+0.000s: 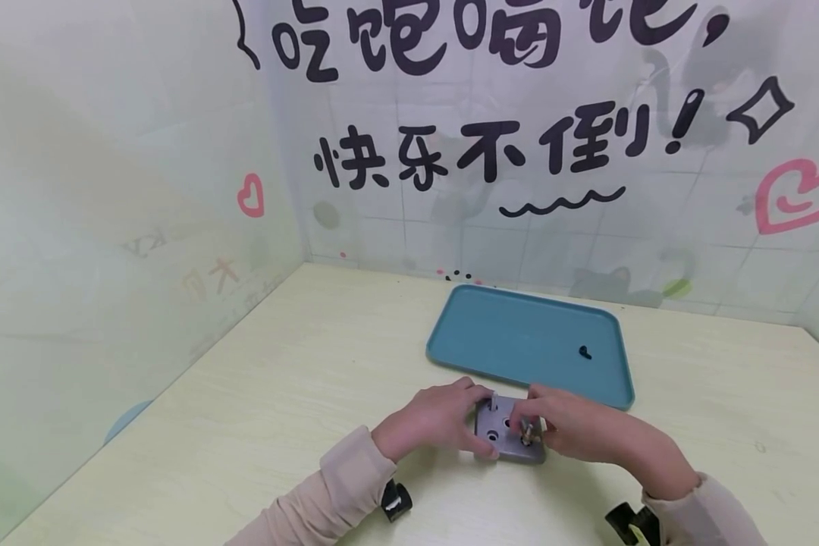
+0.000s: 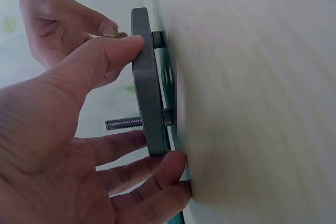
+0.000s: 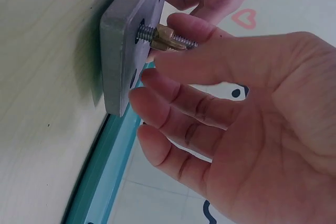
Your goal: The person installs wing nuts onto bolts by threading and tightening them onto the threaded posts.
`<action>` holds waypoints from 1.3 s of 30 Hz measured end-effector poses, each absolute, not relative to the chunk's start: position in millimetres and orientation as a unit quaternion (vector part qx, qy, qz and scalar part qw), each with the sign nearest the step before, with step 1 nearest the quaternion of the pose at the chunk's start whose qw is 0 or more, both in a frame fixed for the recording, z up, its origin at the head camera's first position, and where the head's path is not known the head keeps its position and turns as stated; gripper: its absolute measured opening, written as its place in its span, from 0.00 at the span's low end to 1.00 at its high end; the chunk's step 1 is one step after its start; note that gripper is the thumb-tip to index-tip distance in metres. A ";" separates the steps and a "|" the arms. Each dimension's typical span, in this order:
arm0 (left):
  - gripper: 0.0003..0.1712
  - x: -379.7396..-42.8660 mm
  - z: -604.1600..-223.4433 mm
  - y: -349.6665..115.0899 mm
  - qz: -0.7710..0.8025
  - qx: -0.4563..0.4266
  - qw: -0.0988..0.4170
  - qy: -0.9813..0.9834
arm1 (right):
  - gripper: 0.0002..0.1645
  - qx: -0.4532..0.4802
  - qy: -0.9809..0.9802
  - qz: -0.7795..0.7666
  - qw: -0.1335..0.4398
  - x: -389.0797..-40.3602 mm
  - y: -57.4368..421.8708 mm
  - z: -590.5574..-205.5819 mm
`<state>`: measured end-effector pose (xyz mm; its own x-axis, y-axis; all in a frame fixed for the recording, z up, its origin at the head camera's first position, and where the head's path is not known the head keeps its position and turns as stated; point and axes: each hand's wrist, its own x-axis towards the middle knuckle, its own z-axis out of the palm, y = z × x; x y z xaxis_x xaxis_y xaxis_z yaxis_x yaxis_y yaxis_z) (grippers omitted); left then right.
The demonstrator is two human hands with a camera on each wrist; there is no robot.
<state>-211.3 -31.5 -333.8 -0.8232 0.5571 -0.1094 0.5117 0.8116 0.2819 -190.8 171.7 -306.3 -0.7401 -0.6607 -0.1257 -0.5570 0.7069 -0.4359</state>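
A thick grey metal plate (image 1: 521,453) with several holes is held just in front of the tray. My left hand (image 1: 437,418) grips its left side, thumb on the near edge and fingers at the far edge. One threaded bolt (image 2: 124,124) sticks up bare through the plate; bolt heads (image 2: 167,117) show beneath it in the left wrist view. On another bolt (image 3: 145,33), at the near right corner, sits a brass wing nut (image 3: 165,38) partway along the thread, apart from the plate. My right hand (image 1: 580,426) pinches this wing nut with thumb and index finger, its other fingers loosely bent.
Behind the hands lies a blue tray (image 1: 505,326) with a small black piece (image 1: 585,353) on it, its kind too small to tell. The pale wooden table (image 1: 280,394) meets printed wall sheets at the back and left.
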 end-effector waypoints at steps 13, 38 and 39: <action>0.47 -212.7 -335.1 -30.4 0.124 0.285 0.093 0.946 | 0.15 -0.208 0.954 -0.151 0.153 -189.9 165.1 -309.4; 0.47 -210.8 -332.4 -30.9 0.121 0.282 0.095 0.947 | 0.30 -0.361 0.903 -0.200 0.119 -189.2 174.5 -306.1; 0.47 -210.7 -332.4 -30.9 0.121 0.282 0.096 0.947 | 0.30 -0.359 0.904 -0.197 0.120 -189.1 174.4 -306.3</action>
<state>-210.7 -30.9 -332.4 -0.8229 0.5569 -0.1130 0.5104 0.8118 0.2838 -189.1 174.4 -306.3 -0.7138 -0.6962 -0.0758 -0.6014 0.6649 -0.4430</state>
